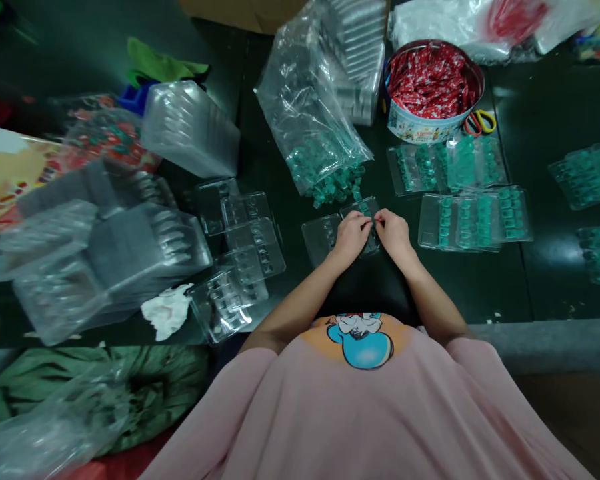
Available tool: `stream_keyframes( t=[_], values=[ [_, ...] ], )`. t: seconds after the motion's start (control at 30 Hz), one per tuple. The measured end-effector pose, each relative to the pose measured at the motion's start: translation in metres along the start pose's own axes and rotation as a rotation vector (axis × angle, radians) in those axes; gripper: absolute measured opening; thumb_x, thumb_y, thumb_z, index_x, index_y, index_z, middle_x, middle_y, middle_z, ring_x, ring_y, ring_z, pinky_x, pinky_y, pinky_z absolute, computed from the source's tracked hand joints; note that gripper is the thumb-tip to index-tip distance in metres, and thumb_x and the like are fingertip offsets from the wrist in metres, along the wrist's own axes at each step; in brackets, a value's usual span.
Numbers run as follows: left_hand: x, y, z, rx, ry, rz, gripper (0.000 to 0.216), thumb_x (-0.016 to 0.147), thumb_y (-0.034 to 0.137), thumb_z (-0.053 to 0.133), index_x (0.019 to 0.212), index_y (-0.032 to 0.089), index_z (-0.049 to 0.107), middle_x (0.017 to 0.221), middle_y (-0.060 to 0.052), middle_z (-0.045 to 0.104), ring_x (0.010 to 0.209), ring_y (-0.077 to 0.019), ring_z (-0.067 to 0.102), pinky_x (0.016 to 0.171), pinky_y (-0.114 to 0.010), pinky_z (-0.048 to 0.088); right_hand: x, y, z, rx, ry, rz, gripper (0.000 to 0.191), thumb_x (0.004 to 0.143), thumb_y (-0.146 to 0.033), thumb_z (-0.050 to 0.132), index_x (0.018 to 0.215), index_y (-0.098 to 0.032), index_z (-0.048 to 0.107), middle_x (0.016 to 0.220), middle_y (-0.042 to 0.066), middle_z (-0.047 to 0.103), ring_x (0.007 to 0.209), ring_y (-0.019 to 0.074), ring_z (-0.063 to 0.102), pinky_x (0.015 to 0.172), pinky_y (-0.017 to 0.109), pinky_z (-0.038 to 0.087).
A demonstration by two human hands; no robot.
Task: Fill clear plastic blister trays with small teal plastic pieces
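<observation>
My left hand [353, 235] and my right hand [393, 232] are close together over a transparent plastic blister tray [371, 205] at the table's near edge. Fingers on both hands are pinched. Whatever they pinch is too small or too hidden to make out. A second transparent tray [316, 240] lies just left of my left hand. Beyond my hands, small green translucent plastic pieces [337, 185] spill from the mouth of a transparent bag [310, 100]. Trays with rows of green pieces [475, 217] overlap to the right of my right hand.
Stacks of transparent trays [130, 247] fill the left, with loose trays [253, 237] beside them and a crumpled white tissue [167, 311]. A round tin [420, 130] of red wrapped packets stands at the back, scissors [480, 123] beside it. More green-filled trays [593, 172] lie far right.
</observation>
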State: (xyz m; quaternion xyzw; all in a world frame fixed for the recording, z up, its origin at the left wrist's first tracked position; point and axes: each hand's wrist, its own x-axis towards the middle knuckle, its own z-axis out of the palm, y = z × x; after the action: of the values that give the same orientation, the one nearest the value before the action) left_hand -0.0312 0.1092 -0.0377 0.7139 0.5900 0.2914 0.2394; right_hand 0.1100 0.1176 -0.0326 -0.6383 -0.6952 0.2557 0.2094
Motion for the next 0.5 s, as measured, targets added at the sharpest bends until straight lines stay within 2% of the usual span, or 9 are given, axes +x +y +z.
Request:
stream_keyframes(
  t=[0.13, 0.33, 0.4, 0.5],
  values=[
    [0.000, -0.005, 0.002, 0.027, -0.046, 0.003, 0.011, 0.084, 0.018, 0.064, 0.090, 0.020, 0.074, 0.091, -0.007, 0.064, 0.090, -0.0210, 0.061, 0.081, -0.033, 0.048, 0.002, 0.003, 0.004, -0.015, -0.006, -0.028, 0.023, 0.084, -0.013, 0.048, 0.093, -0.021, 0.067, 0.090, 0.007, 0.067, 0.082, 0.0215, 0.060, 0.073, 0.031, 0.041],
    [0.001, -0.009, 0.010, 0.045, -0.001, 0.008, 0.009, 0.076, 0.014, 0.072, 0.081, 0.020, 0.070, 0.081, -0.006, 0.062, 0.084, -0.0234, 0.057, 0.081, -0.036, 0.044, 0.005, 0.006, 0.007, 0.085, 0.028, -0.076, 0.021, 0.082, -0.011, 0.051, 0.080, -0.021, 0.068, 0.084, 0.007, 0.062, 0.076, 0.0199, 0.056, 0.071, 0.031, 0.042],
    [-0.001, -0.008, 0.007, 0.019, -0.008, 0.014, 0.012, 0.075, 0.014, 0.073, 0.085, 0.020, 0.070, 0.081, -0.005, 0.062, 0.083, -0.0229, 0.057, 0.082, -0.036, 0.044, 0.006, 0.008, 0.005, 0.096, 0.010, -0.090, 0.023, 0.082, -0.010, 0.049, 0.081, -0.021, 0.069, 0.083, 0.007, 0.062, 0.076, 0.0199, 0.056, 0.073, 0.031, 0.043],
    [-0.007, -0.009, -0.003, -0.052, 0.008, 0.016, 0.023, 0.079, 0.019, 0.071, 0.102, 0.020, 0.069, 0.092, -0.006, 0.063, 0.086, -0.0214, 0.058, 0.084, -0.034, 0.045, 0.004, 0.011, -0.003, 0.135, 0.007, -0.129, 0.026, 0.083, -0.010, 0.047, 0.091, -0.021, 0.069, 0.087, 0.007, 0.065, 0.081, 0.0209, 0.059, 0.079, 0.033, 0.045]
  ],
)
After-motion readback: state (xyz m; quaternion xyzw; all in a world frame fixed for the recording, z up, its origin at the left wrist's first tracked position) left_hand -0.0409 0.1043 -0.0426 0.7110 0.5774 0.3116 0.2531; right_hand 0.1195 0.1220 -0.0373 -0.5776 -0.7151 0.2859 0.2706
